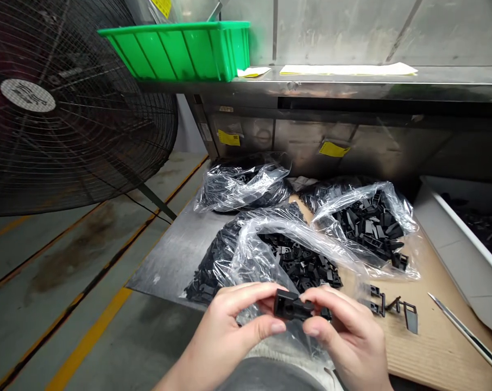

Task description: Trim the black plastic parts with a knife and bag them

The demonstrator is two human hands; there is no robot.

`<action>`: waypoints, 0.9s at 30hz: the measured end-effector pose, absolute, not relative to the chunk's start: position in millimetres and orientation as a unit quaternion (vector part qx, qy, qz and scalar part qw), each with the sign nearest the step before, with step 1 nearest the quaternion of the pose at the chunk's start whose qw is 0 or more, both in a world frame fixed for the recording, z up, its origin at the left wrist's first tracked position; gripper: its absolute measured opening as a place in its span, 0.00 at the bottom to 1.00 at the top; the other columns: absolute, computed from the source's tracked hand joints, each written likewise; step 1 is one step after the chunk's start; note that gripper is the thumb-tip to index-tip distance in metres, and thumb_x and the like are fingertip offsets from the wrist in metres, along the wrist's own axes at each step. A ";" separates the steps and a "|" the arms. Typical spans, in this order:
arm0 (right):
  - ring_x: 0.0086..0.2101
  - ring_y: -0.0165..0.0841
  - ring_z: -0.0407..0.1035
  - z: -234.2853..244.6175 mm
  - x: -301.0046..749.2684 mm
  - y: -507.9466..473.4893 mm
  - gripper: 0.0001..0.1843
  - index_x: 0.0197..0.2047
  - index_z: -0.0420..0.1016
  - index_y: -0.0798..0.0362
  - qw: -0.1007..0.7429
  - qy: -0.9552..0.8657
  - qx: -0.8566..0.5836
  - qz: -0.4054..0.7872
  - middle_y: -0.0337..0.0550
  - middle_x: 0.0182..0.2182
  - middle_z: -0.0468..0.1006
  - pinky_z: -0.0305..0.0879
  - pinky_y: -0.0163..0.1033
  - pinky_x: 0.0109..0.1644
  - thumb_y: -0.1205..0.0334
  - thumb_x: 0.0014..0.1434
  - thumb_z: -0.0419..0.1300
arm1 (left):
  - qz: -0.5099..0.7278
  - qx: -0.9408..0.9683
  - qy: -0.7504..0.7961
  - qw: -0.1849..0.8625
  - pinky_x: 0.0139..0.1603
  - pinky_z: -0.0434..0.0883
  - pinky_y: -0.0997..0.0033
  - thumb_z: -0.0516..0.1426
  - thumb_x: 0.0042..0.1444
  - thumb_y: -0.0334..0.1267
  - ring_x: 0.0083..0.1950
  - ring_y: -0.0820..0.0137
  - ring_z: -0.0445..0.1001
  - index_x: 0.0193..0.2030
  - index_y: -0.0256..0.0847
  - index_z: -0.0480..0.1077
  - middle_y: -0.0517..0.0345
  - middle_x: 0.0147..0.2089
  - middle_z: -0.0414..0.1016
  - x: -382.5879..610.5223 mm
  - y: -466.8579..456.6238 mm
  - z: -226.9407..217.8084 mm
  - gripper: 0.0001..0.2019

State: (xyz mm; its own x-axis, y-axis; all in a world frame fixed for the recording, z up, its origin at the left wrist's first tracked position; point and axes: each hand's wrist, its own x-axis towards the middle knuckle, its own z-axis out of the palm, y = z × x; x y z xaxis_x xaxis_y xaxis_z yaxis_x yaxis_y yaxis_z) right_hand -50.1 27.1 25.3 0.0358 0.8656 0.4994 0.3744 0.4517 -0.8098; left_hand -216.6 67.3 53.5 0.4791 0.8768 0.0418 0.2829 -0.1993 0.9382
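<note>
You're at a workstation in a factory or workshop.
Clear plastic bags (244,187) full of small black parts (307,266) crowd your metal bench (164,258) mid-frame, beside cardboard (409,350). A big caged fan (83,108) fills the upper left of your view, and yellow lines (89,336) run along the floor (38,320) at lower left. Above your bench, a metal shelf (352,89) carries a green plastic bin (181,52); yellow labels (334,149) show beneath it. A pale container (460,239) with more black pieces stands at the right edge.
</note>
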 end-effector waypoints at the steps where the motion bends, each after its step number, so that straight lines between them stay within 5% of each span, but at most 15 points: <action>1: 0.21 0.26 0.63 24.4 -50.2 26.4 0.10 0.34 0.69 0.51 0.545 -0.653 -0.475 0.226 0.36 0.20 0.69 0.60 0.29 0.23 0.54 0.54 0.56 | 0.310 0.704 0.411 0.490 0.32 0.67 0.79 0.61 0.46 0.35 0.28 0.74 0.71 0.34 0.42 0.74 0.63 0.27 0.74 -216.6 66.6 52.3 0.06; 7: 0.21 0.27 0.64 20.1 -50.1 22.0 0.09 0.34 0.69 0.52 0.548 -0.655 -0.484 0.191 0.36 0.19 0.69 0.59 0.30 0.24 0.55 0.56 0.55 | 0.349 0.706 0.392 0.476 0.36 0.67 0.83 0.62 0.44 0.31 0.32 0.77 0.72 0.41 0.50 0.72 0.68 0.30 0.75 -216.9 65.7 50.1 0.17; 14: 0.23 0.29 0.66 10.1 -46.6 25.9 0.12 0.38 0.71 0.54 0.508 -0.673 -0.461 0.277 0.42 0.24 0.73 0.61 0.32 0.25 0.56 0.57 0.53 | 0.344 0.701 0.345 0.521 0.32 0.67 0.83 0.61 0.45 0.32 0.30 0.77 0.70 0.38 0.51 0.72 0.67 0.30 0.73 -215.8 71.7 52.5 0.13; 27: 0.19 0.28 0.62 10.3 -47.8 27.0 0.16 0.33 0.72 0.55 0.497 -0.649 -0.461 0.346 0.38 0.17 0.68 0.58 0.32 0.24 0.54 0.59 0.49 | 0.345 0.515 0.318 0.718 0.21 0.66 0.80 0.59 0.48 0.35 0.21 0.78 0.68 0.30 0.41 0.76 0.60 0.27 0.71 -210.3 80.1 39.0 0.04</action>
State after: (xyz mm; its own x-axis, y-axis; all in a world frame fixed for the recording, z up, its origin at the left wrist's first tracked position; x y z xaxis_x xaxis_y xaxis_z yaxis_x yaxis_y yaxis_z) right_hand -47.8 27.0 10.3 -0.0814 0.9417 0.3265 0.2536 0.3364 -0.9069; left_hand -210.3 80.1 39.0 0.5595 0.8225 -0.1023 -0.1670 0.2327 0.9581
